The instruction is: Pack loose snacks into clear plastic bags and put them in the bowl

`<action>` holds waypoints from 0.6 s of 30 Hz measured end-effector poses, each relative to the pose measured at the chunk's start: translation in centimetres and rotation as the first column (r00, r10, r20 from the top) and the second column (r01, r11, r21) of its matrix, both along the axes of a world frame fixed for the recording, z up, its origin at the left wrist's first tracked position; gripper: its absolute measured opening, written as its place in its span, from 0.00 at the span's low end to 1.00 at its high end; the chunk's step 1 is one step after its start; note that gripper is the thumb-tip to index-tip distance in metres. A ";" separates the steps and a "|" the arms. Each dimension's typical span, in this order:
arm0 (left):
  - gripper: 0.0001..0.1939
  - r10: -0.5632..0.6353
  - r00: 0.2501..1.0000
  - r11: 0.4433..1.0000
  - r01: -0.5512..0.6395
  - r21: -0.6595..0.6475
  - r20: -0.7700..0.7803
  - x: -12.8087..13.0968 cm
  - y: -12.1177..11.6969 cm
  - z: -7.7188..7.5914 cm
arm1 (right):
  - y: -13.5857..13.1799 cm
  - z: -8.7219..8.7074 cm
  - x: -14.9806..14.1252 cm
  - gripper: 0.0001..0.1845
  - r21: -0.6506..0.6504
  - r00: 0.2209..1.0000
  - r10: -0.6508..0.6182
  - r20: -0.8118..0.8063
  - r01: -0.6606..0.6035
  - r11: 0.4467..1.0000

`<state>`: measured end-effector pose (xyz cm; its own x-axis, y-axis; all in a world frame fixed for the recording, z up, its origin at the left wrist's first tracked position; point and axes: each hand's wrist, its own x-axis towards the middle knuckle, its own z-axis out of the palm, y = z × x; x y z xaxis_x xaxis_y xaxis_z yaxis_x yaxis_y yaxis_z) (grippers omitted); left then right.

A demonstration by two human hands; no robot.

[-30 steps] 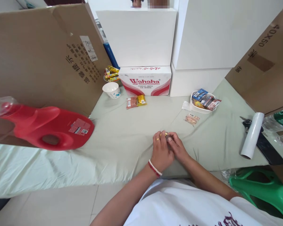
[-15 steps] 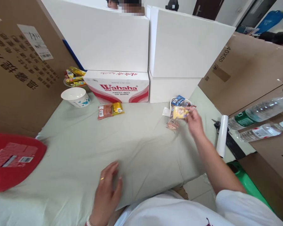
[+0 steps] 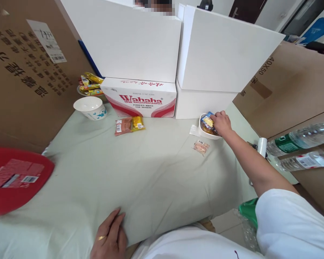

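My right hand (image 3: 221, 123) is at the white bowl (image 3: 210, 136) on the right of the table, its fingers closed on the edge of a yellow-and-blue snack packet (image 3: 208, 121). That packet sits among other packets inside the bowl; the fingertips are partly hidden. Just in front of the bowl lies a small pinkish packet (image 3: 201, 146), and a clear-white wrapper (image 3: 194, 130) touches its left side. My left hand (image 3: 110, 235) rests at the table's near edge, fingers extended and holding nothing.
A brown packet (image 3: 123, 126) and a yellow packet (image 3: 138, 123) lie before the Wahaha box (image 3: 140, 99). At the left stand a patterned white bowl (image 3: 89, 108), wrapped snacks (image 3: 91, 86) and a red plastic object (image 3: 18, 180). Bottles (image 3: 307, 160) lie at the right.
My right hand has carried the yellow packet down into the bowl. My left hand has drawn back toward the near edge. The view has shifted slightly.
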<state>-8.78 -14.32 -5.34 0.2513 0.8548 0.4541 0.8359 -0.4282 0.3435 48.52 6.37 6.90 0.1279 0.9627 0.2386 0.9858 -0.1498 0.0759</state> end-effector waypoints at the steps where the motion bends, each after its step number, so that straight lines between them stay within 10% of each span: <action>1: 0.16 -0.004 1.000 1.000 0.004 0.005 0.009 0.1 -0.1 0.2 | -0.4 0.0 0.0 0.14 -0.017 1.000 0.009 0.030 -0.008 1.000; 6: 0.16 0.026 0.991 0.994 -0.012 -0.106 0.130 0.7 -0.1 2.4 | -1.5 2.0 -0.2 0.25 -0.026 0.999 0.033 0.037 -0.033 0.999; 11: 0.09 0.133 0.954 0.966 -0.064 -0.249 0.269 0.2 2.8 5.4 | -5.3 2.9 -5.4 0.24 0.373 0.991 0.124 -0.039 -0.101 0.923; 15: 0.10 0.152 0.939 0.968 -0.079 -0.238 0.308 0.3 10.2 6.2 | -11.9 -2.3 -10.3 0.27 0.312 0.857 0.468 -0.214 -0.395 0.864; 18: 0.09 0.264 0.921 0.949 -0.195 -0.248 0.287 0.6 19.2 6.3 | -16.6 -8.2 -11.3 0.32 0.250 0.806 0.498 -0.321 -0.435 0.865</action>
<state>-8.19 4.93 0.94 -0.0887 0.9557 0.2806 0.7374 -0.1263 0.6636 37.18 -10.20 -1.33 -0.2196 0.8818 0.4173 0.8898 0.3564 -0.2850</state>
